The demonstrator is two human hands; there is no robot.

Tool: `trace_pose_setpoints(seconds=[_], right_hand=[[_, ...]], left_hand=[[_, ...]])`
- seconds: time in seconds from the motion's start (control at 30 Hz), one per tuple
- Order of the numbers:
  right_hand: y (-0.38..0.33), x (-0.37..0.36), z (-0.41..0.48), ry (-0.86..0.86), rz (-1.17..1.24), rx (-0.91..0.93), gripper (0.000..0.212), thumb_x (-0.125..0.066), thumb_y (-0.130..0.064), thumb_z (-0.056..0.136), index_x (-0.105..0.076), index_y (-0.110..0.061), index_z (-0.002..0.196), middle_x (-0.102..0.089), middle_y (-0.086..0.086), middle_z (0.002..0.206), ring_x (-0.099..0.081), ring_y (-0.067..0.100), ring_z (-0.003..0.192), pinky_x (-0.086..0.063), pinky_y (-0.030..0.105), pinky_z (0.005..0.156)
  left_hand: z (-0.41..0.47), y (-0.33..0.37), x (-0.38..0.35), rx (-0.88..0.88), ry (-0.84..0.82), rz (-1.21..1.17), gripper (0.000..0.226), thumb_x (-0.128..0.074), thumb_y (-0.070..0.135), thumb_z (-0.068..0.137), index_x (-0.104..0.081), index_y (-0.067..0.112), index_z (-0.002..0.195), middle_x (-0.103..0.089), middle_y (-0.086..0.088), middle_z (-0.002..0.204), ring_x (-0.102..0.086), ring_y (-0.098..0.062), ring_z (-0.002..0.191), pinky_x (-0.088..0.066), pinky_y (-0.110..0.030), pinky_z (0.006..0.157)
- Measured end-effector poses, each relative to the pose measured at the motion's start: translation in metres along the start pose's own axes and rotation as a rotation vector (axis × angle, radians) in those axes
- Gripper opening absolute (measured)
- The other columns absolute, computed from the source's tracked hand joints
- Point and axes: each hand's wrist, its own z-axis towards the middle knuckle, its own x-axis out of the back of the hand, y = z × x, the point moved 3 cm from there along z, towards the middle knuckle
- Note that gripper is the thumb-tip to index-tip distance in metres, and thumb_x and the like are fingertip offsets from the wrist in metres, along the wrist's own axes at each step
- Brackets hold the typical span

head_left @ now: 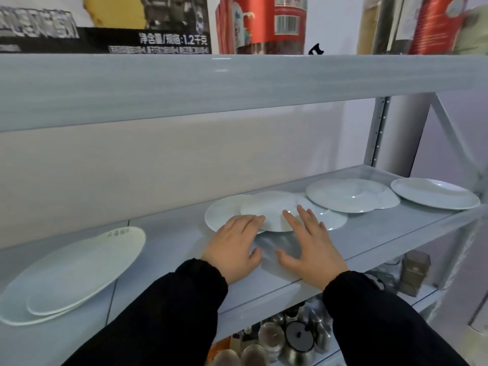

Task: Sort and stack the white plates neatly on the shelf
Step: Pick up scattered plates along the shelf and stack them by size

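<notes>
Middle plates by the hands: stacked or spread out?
Spread out. The middle plates partly overlap in a row along the shelf, no aligned pile.

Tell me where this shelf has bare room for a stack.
Bare shelf lies between the left stack and the left hand; a narrower front strip lies right of the right hand. Overlapping plates crowd the centre and right.
</notes>
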Motion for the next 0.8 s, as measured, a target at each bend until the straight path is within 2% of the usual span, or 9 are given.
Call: trace_pose_setpoints(seconds=[0.1,0.23,0.33,0.43,0.5,0.63,0.8], right_hand=[[0.0,-0.002,0.001,0.013,0.008,-0.006,0.086,-0.04,-0.077,0.08,-0.008,-0.044,0.153,0.005,-0.007,0.165,0.012,0.011,0.15,0.002,0.039,0.122],[0.001,-0.004,0.002,0.037,0.019,-0.02,0.086,-0.045,-0.075,0.082,-0.011,-0.041,0.154,0.003,-0.006,0.165,0.012,0.011,0.15,0.001,0.04,0.123],[0.002,-0.003,0.002,0.041,0.009,-0.022,0.086,-0.042,-0.073,0.082,-0.009,-0.04,0.154,0.004,-0.005,0.165,0.012,0.011,0.15,0.0,0.04,0.123],[0.001,-0.002,0.001,0.049,0.018,-0.022,0.086,-0.044,-0.068,0.083,-0.007,-0.038,0.155,0.003,-0.003,0.165,0.011,0.013,0.15,-0.001,0.04,0.123],[0.001,-0.002,0.001,0.049,0.014,-0.018,0.087,-0.042,-0.069,0.082,-0.005,-0.038,0.155,0.003,-0.004,0.165,0.011,0.013,0.15,-0.001,0.041,0.123],[-0.001,0.001,-0.002,0.075,0.043,0.001,0.09,-0.045,-0.065,0.083,0.003,-0.039,0.154,0.01,-0.007,0.164,0.014,0.01,0.15,-0.005,0.041,0.123],[-0.011,0.011,-0.009,0.19,0.318,-0.029,0.096,-0.061,-0.052,0.083,0.005,-0.046,0.152,0.015,-0.021,0.16,0.007,-0.005,0.146,-0.022,0.033,0.118]], left_hand=[[0.022,0.004,-0.015,0.051,-0.059,-0.01,0.07,-0.052,0.031,0.09,-0.022,0.022,0.152,-0.026,0.0,0.155,-0.017,-0.017,0.144,-0.02,-0.032,0.117],[0.043,0.008,-0.028,0.126,-0.127,-0.004,0.08,-0.058,0.026,0.087,-0.013,0.026,0.154,-0.015,0.001,0.16,-0.008,-0.019,0.148,-0.018,-0.038,0.119],[0.055,0.012,-0.037,0.149,-0.193,0.01,0.083,-0.06,0.023,0.088,-0.01,0.028,0.154,-0.016,0.004,0.16,-0.006,-0.022,0.149,-0.016,-0.043,0.12],[0.062,0.015,-0.042,0.141,-0.159,0.031,0.077,-0.058,0.025,0.09,-0.016,0.025,0.154,-0.029,0.002,0.154,-0.019,-0.024,0.145,-0.027,-0.042,0.115],[0.065,0.017,-0.041,0.115,-0.126,0.075,0.071,-0.056,0.023,0.089,-0.023,0.022,0.151,-0.035,-0.001,0.144,-0.03,-0.026,0.134,-0.039,-0.039,0.104],[0.061,0.016,-0.031,0.094,-0.082,0.144,0.057,-0.05,0.009,0.089,-0.033,0.017,0.143,-0.034,-0.003,0.135,-0.037,-0.028,0.121,-0.046,-0.037,0.09],[0.051,-0.024,0.025,0.283,0.161,-0.159,0.034,-0.043,0.005,0.094,-0.052,0.016,0.125,-0.043,-0.001,0.121,-0.056,-0.025,0.094,-0.044,-0.033,0.08]])
